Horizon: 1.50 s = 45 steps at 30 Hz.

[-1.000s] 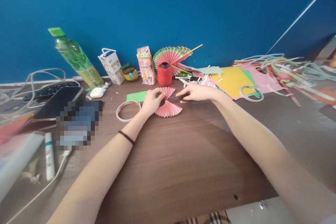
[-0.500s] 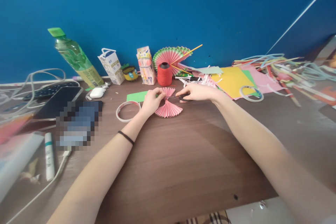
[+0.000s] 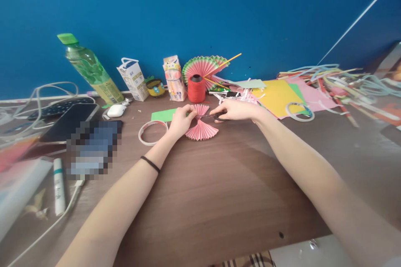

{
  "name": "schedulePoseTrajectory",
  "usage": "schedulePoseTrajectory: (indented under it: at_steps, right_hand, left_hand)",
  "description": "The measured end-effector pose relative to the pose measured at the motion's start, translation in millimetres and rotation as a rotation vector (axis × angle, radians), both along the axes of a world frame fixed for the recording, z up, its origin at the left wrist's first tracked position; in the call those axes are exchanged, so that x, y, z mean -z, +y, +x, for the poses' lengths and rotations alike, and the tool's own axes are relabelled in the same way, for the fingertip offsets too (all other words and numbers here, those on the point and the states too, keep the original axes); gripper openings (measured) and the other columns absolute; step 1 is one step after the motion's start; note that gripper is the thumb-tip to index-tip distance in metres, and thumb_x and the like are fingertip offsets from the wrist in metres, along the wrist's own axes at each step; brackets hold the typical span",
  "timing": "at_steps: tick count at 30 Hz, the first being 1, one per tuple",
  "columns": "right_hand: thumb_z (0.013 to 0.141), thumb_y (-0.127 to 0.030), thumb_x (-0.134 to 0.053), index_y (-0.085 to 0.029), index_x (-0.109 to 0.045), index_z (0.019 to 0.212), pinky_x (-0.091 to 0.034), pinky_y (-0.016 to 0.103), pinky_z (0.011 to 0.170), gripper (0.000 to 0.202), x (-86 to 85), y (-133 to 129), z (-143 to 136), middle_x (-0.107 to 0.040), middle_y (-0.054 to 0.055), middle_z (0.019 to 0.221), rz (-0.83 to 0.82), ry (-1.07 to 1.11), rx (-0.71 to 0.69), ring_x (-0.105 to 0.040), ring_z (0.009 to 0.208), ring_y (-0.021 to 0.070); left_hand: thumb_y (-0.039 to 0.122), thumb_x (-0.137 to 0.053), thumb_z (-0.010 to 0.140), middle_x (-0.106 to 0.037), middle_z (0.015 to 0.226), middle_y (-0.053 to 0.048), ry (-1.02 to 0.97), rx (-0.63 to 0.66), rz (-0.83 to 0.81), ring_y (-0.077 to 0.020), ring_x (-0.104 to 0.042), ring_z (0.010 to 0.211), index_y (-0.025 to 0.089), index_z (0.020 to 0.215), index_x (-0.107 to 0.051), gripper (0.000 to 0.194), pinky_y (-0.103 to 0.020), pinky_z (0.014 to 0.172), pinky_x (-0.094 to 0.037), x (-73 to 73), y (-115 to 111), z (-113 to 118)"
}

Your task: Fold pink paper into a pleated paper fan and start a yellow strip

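Observation:
A pink pleated paper piece [image 3: 202,130], gathered at its middle and fanned out on two sides like a bow, lies on the brown table. At its narrow middle my left hand [image 3: 182,120] is closed in a pinch; what lies between the fingertips is too small to make out. My right hand [image 3: 236,110] grips the dark handles of a pair of scissors [image 3: 222,117], whose blades point left toward the paper's middle. Just behind stands a spool of red thread [image 3: 196,89]. Left of the paper are a green paper strip [image 3: 163,114] and a roll of tape [image 3: 142,133].
Along the blue wall stand a green bottle [image 3: 90,69], a white carton [image 3: 134,79], a decorated box [image 3: 174,78] and a pink-green paper fan [image 3: 200,64]. Coloured paper [image 3: 275,96] and another tape roll [image 3: 290,112] lie right. A phone [image 3: 94,148] and marker [image 3: 59,187] lie left.
Almost nothing differs. Both hands, the scissors and the pink paper keep their places, with only a very slight shift in the paper's front fan.

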State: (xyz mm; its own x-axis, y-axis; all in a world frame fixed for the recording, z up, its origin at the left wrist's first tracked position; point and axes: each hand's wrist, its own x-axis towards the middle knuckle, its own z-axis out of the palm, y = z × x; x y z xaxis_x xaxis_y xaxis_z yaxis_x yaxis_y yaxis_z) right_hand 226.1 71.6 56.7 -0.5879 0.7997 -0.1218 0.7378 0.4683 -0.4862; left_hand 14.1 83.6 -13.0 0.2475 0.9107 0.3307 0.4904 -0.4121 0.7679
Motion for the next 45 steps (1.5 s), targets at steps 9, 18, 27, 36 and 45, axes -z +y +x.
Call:
schedulePoseTrajectory:
  at_steps: [9, 18, 27, 36, 45]
  right_hand:
    - [0.071, -0.026, -0.060, -0.023, -0.070, 0.105, -0.035, 0.024, 0.061, 0.036, -2.3, -1.7, -1.2, -0.071, 0.001, 0.079, 0.013, -0.013, 0.000, -0.050, 0.062, 0.0114]
    - [0.072, -0.020, -0.053, -0.019, -0.068, 0.108, -0.035, 0.023, 0.060, 0.039, -3.1, -2.1, -2.3, -0.070, 0.002, 0.085, -0.021, -0.047, -0.040, -0.051, 0.063, 0.0113]
    - [0.072, -0.023, -0.056, -0.022, -0.071, 0.102, -0.036, 0.023, 0.060, 0.034, -5.6, -5.3, -2.6, -0.071, 0.000, 0.080, -0.007, -0.037, -0.028, -0.053, 0.063, 0.0112]
    - [0.072, -0.038, -0.062, -0.020, -0.067, 0.108, -0.045, 0.024, 0.054, 0.040, -14.2, 0.6, 20.2, -0.068, 0.004, 0.079, -0.225, -0.035, 0.097, -0.057, 0.058, 0.0112]
    - [0.071, -0.036, -0.066, -0.019, -0.062, 0.112, -0.049, 0.026, 0.053, 0.045, -17.6, 3.7, 39.8, -0.068, 0.007, 0.079, -0.272, -0.117, 0.402, -0.062, 0.058, 0.0145]
  left_hand:
    - [0.029, -0.049, 0.079, -0.065, 0.070, 0.000, -0.010, 0.001, 0.003, -0.0156, -0.058, 0.070, 0.020, 0.064, -0.052, 0.017, -0.028, 0.071, -0.041, 0.2, 0.2, 0.2]
    - [0.029, -0.049, 0.078, -0.066, 0.070, 0.000, -0.016, 0.006, -0.003, -0.0159, -0.059, 0.071, 0.020, 0.065, -0.053, 0.017, -0.028, 0.072, -0.043, 0.8, 0.6, -0.1]
    - [0.030, -0.049, 0.078, -0.065, 0.071, 0.000, -0.013, -0.008, -0.017, -0.0159, -0.058, 0.072, 0.020, 0.066, -0.053, 0.016, -0.028, 0.072, -0.043, 0.4, 0.1, 0.0]
    - [0.029, -0.048, 0.080, -0.066, 0.071, 0.001, -0.188, 0.032, -0.061, -0.0146, -0.060, 0.075, 0.020, 0.068, -0.052, 0.016, -0.028, 0.079, -0.044, -0.5, -3.5, 1.8]
    - [0.023, -0.049, 0.078, -0.059, 0.076, 0.000, -0.322, -0.207, 0.057, -0.0135, -0.055, 0.078, 0.019, 0.072, -0.052, 0.007, -0.025, 0.078, -0.042, -11.0, -11.6, 1.5]
